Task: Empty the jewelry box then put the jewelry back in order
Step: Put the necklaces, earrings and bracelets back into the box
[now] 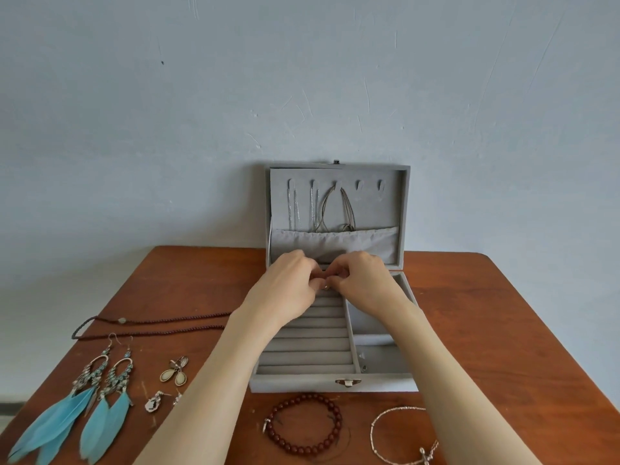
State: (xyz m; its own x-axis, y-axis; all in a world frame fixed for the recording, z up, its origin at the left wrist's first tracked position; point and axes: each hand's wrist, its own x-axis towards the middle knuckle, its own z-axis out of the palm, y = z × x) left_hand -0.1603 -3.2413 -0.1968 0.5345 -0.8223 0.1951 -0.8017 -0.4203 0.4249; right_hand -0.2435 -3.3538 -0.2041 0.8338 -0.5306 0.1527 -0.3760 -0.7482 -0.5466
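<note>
A grey velvet jewelry box (335,384) stands open on the wooden table, its lid upright against the wall. Thin chains (318,209) hang from hooks inside the lid into a fabric pocket. My left hand (288,283) and my right hand (362,280) meet over the far end of the ring rolls (312,344). Their fingertips pinch a small silvery ring (324,287) together at the top slot. The side compartments at the right hold little; a small clear piece (362,360) lies in the front one.
On the table (503,330), left of the box, lie a dark beaded necklace (151,325), two blue feather earrings (84,407), pale stone earrings (174,372) and small silver earrings (157,401). In front lie a red-brown bead bracelet (302,427) and a silver bangle (402,434).
</note>
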